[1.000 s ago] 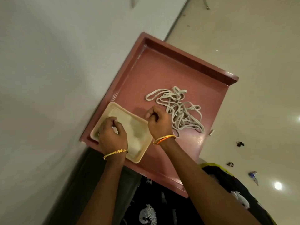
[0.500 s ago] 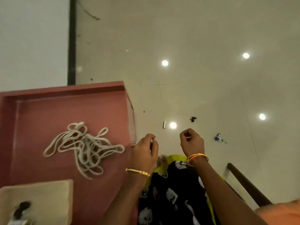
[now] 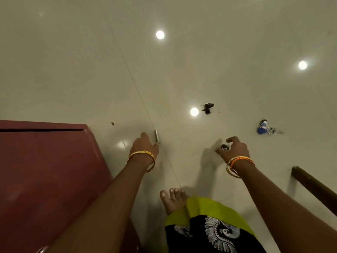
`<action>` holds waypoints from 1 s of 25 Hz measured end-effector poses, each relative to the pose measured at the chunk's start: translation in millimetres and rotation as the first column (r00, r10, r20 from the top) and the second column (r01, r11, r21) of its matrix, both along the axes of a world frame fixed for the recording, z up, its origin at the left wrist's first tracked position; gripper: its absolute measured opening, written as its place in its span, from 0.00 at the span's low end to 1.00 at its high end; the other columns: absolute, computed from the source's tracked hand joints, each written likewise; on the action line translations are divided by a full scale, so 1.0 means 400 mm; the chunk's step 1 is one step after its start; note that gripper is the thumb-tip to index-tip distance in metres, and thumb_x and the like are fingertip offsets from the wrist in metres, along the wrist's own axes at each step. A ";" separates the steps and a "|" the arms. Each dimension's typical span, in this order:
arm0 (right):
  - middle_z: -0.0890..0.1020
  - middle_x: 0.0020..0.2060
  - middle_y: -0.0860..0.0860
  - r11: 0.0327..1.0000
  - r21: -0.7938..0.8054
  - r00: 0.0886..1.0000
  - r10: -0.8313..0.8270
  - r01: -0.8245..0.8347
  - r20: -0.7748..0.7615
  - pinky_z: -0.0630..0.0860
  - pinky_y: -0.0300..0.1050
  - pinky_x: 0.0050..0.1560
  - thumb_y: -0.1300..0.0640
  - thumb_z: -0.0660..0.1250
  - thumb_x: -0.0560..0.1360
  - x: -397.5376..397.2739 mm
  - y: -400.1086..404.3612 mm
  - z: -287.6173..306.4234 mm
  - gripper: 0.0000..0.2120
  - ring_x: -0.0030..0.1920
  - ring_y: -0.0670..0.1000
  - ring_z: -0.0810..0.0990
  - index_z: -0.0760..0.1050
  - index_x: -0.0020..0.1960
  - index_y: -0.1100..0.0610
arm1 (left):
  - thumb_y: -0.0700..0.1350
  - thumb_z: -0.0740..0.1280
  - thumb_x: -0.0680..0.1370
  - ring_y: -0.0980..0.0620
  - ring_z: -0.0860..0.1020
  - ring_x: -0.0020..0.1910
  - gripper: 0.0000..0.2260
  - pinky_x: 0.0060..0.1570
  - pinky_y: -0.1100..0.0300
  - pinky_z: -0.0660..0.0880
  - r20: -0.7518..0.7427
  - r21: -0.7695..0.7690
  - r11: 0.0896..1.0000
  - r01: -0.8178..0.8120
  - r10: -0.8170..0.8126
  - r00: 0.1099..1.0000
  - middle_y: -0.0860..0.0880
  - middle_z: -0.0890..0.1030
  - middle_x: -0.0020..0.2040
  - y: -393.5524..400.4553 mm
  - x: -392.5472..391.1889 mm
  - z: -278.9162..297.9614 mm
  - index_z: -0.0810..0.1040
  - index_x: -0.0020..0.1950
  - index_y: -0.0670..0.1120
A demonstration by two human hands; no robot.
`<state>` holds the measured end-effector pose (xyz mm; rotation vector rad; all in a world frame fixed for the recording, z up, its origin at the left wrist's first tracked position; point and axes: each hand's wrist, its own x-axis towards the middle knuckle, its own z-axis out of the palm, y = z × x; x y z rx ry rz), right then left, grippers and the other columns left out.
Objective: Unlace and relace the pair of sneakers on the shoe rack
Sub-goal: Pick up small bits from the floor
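Gold bangles ring both wrists as 2 hands reach down toward the glossy cream tiled floor point(image 3: 73, 70), set well apart from each other. The left hand point(image 3: 144, 147) has relaxed fingers and holds nothing, its fingertips just beside a small silver metal cylinder point(image 3: 156, 136) lying at its 1 o'clock. The right hand point(image 3: 235, 148) has curled, spread fingers over a small dark object point(image 3: 224, 147); whether it pinches it I cannot tell. Farther out, a black scrap point(image 3: 207, 108) lies at 12 o'clock of the right hand and a blue crumpled wrapper point(image 3: 262, 129) at 2 o'clock. A maroon wooden surface point(image 3: 45, 170) sits at 9 o'clock. Neither sneakers nor laces are in view. This looks like a side step, gathering small pieces off the floor; next, close the fingers on them and turn back toward the lacing.
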<state>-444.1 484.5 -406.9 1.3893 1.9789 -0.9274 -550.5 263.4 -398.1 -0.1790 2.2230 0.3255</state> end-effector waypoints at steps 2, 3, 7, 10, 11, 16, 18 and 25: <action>0.67 0.63 0.62 0.998 0.056 0.999 -0.039 0.038 0.024 0.72 0.53 0.55 0.52 0.69 0.74 0.008 -0.011 -0.058 0.26 0.56 0.63 0.75 0.65 0.66 0.60 | 0.53 0.64 0.77 0.39 0.72 0.61 0.25 0.55 0.53 0.70 0.003 -0.019 0.996 -0.085 0.085 0.996 0.38 0.74 0.61 0.011 -0.005 -0.078 0.63 0.67 0.39; 0.67 0.63 0.62 0.995 0.091 0.999 -0.041 0.039 0.016 0.72 0.54 0.56 0.52 0.69 0.74 0.018 -0.018 -0.087 0.25 0.57 0.64 0.75 0.65 0.66 0.61 | 0.55 0.65 0.77 0.38 0.73 0.61 0.26 0.54 0.52 0.70 -0.006 -0.029 0.992 -0.120 0.119 0.993 0.37 0.74 0.61 0.023 -0.001 -0.112 0.63 0.66 0.39; 0.69 0.59 0.62 0.977 0.210 0.993 -0.015 0.040 -0.119 0.71 0.47 0.53 0.61 0.65 0.76 0.050 -0.050 -0.146 0.15 0.54 0.62 0.75 0.70 0.61 0.63 | 0.53 0.63 0.78 0.38 0.75 0.58 0.21 0.49 0.51 0.71 -0.111 -0.090 0.986 -0.143 0.132 0.985 0.39 0.75 0.58 0.057 0.020 -0.185 0.66 0.63 0.39; 0.74 0.55 0.61 0.980 0.187 0.985 -0.037 0.069 -0.168 0.67 0.39 0.48 0.65 0.66 0.74 0.051 -0.059 -0.130 0.11 0.53 0.59 0.76 0.74 0.56 0.63 | 0.46 0.60 0.80 0.40 0.75 0.56 0.14 0.45 0.55 0.68 -0.068 -0.034 0.981 -0.192 0.189 0.980 0.39 0.76 0.57 0.051 0.005 -0.173 0.70 0.59 0.37; 0.76 0.53 0.60 0.985 0.151 0.979 -0.052 0.083 -0.197 0.68 0.38 0.46 0.65 0.66 0.73 0.045 -0.067 -0.108 0.10 0.51 0.58 0.77 0.76 0.54 0.62 | 0.46 0.60 0.80 0.41 0.75 0.55 0.13 0.44 0.58 0.67 -0.040 0.000 0.979 -0.202 0.202 0.979 0.39 0.77 0.56 0.044 0.007 -0.143 0.72 0.58 0.37; 0.79 0.44 0.53 0.997 -0.030 0.916 -0.080 0.074 -0.393 0.75 0.40 0.43 0.68 0.60 0.74 -0.019 -0.168 0.161 0.10 0.42 0.50 0.76 0.78 0.50 0.60 | 0.42 0.61 0.80 0.43 0.80 0.46 0.05 0.44 0.56 0.74 0.075 0.263 0.891 -0.370 0.364 0.929 0.43 0.81 0.48 -0.010 0.061 0.143 0.74 0.48 0.43; 0.78 0.44 0.53 0.999 -0.049 0.878 -0.013 -0.012 -0.478 0.75 0.44 0.46 0.70 0.58 0.75 -0.052 -0.210 0.304 0.13 0.43 0.49 0.75 0.78 0.49 0.59 | 0.40 0.61 0.80 0.49 0.78 0.36 0.06 0.36 0.60 0.72 0.128 0.340 0.796 -0.501 0.489 0.863 0.46 0.80 0.43 -0.034 0.062 0.289 0.73 0.43 0.45; 0.80 0.43 0.43 0.935 -0.210 0.775 0.097 -0.286 -0.625 0.79 0.45 0.42 0.63 0.68 0.74 -0.182 -0.365 0.832 0.08 0.42 0.45 0.80 0.75 0.49 0.52 | 0.40 0.63 0.79 0.54 0.78 0.34 0.08 0.39 0.58 0.72 0.088 0.564 0.512 -0.647 0.742 0.664 0.51 0.80 0.40 -0.225 0.102 0.847 0.74 0.42 0.51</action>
